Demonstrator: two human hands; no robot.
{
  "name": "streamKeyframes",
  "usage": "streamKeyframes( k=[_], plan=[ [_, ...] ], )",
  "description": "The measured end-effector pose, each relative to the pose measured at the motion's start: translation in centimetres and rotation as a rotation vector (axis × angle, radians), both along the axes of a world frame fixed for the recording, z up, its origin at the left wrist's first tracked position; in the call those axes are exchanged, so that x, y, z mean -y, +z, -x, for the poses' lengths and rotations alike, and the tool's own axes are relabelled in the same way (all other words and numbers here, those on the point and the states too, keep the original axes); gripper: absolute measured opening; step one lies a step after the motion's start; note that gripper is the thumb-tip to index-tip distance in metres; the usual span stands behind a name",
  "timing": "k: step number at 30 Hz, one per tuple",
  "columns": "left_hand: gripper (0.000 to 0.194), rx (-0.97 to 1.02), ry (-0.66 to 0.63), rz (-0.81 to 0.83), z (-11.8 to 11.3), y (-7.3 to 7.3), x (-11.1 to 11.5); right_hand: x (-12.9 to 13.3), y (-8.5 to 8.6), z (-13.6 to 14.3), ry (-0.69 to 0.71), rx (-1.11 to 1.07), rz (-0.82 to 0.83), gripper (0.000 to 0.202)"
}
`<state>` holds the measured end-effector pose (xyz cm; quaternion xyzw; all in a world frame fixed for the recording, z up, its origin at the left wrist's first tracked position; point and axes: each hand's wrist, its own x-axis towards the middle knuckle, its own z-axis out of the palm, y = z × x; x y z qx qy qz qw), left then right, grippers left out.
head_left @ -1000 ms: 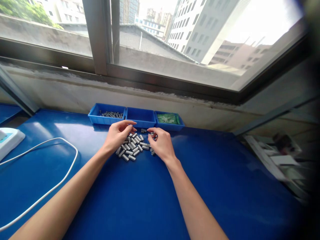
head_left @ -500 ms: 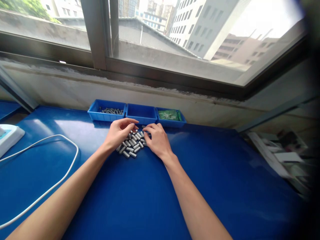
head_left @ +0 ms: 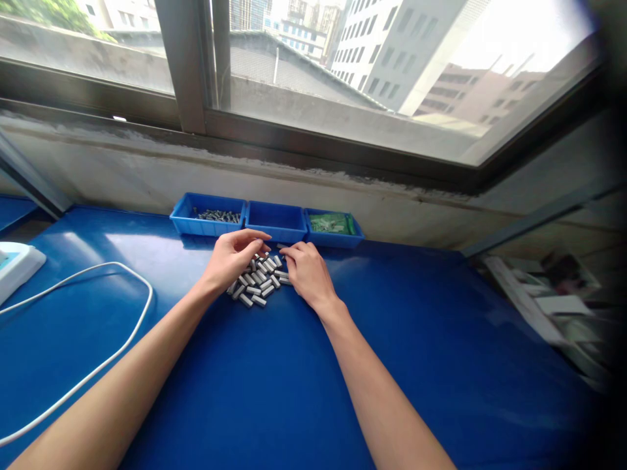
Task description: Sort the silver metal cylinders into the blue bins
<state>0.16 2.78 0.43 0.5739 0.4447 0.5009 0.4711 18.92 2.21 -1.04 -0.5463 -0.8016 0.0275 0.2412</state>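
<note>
Several short silver metal pieces (head_left: 258, 280) lie in a loose pile on the blue table (head_left: 274, 385). My left hand (head_left: 236, 256) rests at the pile's upper left, its thumb and fingers curved with a gap between them; whether a piece sits under the fingertips is hidden. At the pile's right edge is my right hand (head_left: 307, 269), with its fingers bent and thumb and forefinger close together near a small piece. What the right fingertips hold, if anything, is too small to make out.
Behind the pile stand three joined blue bins: the left bin (head_left: 208, 227) with small metal parts, the middle bin (head_left: 277, 234) bare inside, the right bin (head_left: 337, 243) with a green packet (head_left: 333, 224). A white cable (head_left: 142, 320) and a white device (head_left: 19, 267) lie left.
My right thumb and forefinger have drawn closer together at the pile's right edge. My left hand has hardly moved. The whole view has shifted slightly.
</note>
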Motion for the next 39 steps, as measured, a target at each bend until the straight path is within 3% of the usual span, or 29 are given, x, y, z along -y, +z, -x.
streamKeyframes(
  k=[10, 13, 19, 29, 34, 39],
  plan=[
    [0.030, 0.015, -0.001, 0.005, 0.0, 0.2, 0.1, 0.7, 0.7, -0.1, 0.081, -0.048, 0.040, 0.043],
    [0.031, 0.016, -0.006, 0.005, 0.0, 0.3, 0.1, 0.7, 0.6, -0.3, 0.105, -0.094, 0.067, 0.037],
    [0.031, 0.003, 0.004, 0.002, 0.1, 0.1, 0.1, 0.2, 0.3, -0.4, 0.065, -0.157, 0.090, 0.021],
    [0.032, -0.014, -0.001, 0.005, 0.1, 0.0, 0.0, 0.5, 0.9, 0.1, 0.014, -0.101, 0.047, 0.025],
    [0.032, -0.008, 0.003, -0.007, 0.0, 0.2, 0.2, 0.3, 1.1, -0.3, -0.062, -0.444, 0.039, 0.019],
    [0.031, -0.021, 0.009, -0.007, 0.0, 0.4, 0.3, -0.2, 0.5, -0.6, -0.054, -0.926, 0.247, 0.018]
  ],
)
